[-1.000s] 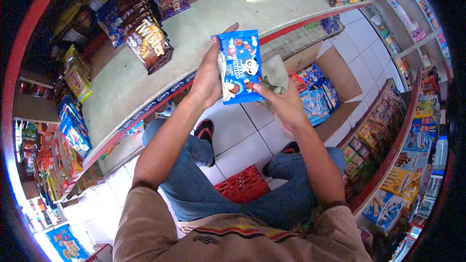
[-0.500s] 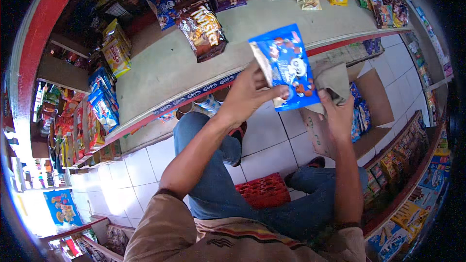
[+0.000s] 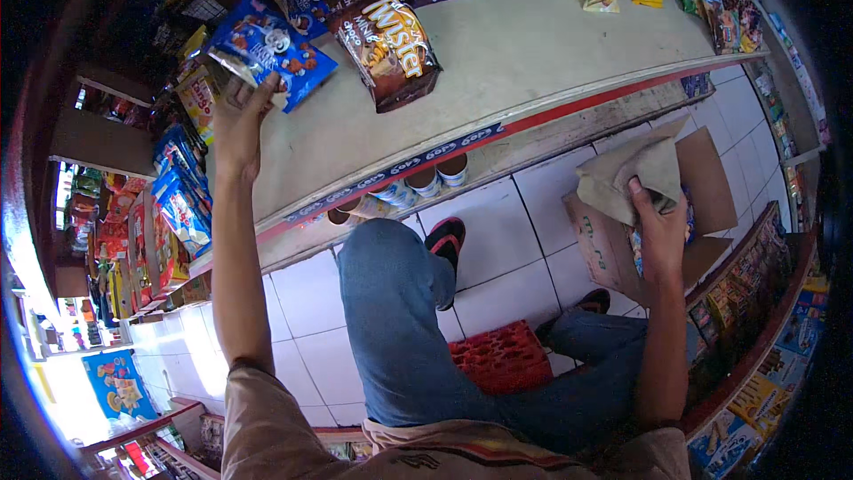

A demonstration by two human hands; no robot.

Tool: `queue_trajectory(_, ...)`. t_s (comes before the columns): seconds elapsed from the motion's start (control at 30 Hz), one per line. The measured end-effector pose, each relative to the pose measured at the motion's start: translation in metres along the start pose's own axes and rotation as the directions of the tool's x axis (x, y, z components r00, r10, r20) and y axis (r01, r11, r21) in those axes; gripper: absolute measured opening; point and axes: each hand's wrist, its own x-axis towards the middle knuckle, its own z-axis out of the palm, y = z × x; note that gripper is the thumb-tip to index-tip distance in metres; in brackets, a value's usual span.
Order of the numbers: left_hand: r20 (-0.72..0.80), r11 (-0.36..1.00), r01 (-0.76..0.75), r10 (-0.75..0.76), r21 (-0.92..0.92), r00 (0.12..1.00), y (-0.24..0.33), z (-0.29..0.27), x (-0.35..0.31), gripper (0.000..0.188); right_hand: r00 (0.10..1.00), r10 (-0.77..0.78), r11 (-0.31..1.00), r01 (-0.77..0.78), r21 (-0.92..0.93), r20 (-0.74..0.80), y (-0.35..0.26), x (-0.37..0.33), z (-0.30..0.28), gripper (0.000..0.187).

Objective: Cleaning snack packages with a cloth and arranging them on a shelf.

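The left hand (image 3: 238, 120) is stretched far up and out over the pale shelf (image 3: 533, 62), its grip clenched on the lower edge of a blue snack bag (image 3: 267, 46). The bag sits tilted at the back left of the shelf, just beside a brown snack bag (image 3: 391, 49) that lies on the shelf surface; whether the two touch cannot be told. More packets line the back of the shelf (dark, yellow and blue ones, too crowded to sort out).

The right hand (image 3: 659, 231) is low on the right, at the open cardboard box (image 3: 613, 253) standing on the white tiled floor (image 3: 498, 267). Its fingers grasp a cardboard flap (image 3: 631, 173) at the box's top, with the thumb pointing up along it. Blue packets (image 3: 638, 253) show inside the box, mostly hidden behind the hand.

The person wears blue jeans and sits on a red crate (image 3: 502, 356), one foot in a black and red sandal (image 3: 444, 240) set near the shelf's base. Under the shelf edge stand a few small cups (image 3: 435, 176). Racks of snack packets fill both sides.
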Motion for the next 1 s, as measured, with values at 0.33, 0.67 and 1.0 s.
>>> queue_trajectory(0.33,0.012,0.999,-0.019,0.018,0.051,1.000,-0.044,0.023,0.099,0.020,0.986,-0.070,0.996,0.077,-0.038,0.151,0.033,0.014,0.006,0.056)
queue_trajectory(0.67,-0.039,0.970,-0.081,0.093,0.231,0.995,-0.061,0.035,0.124,0.024,0.983,0.007,0.997,0.006,-0.074,0.181,0.034,0.015,0.006,0.053)
queue_trajectory(1.0,0.027,0.811,-0.221,0.246,0.542,0.969,-0.046,0.049,0.109,0.063,0.970,0.130,0.984,-0.101,-0.147,0.204,0.021,0.011,0.011,0.051)
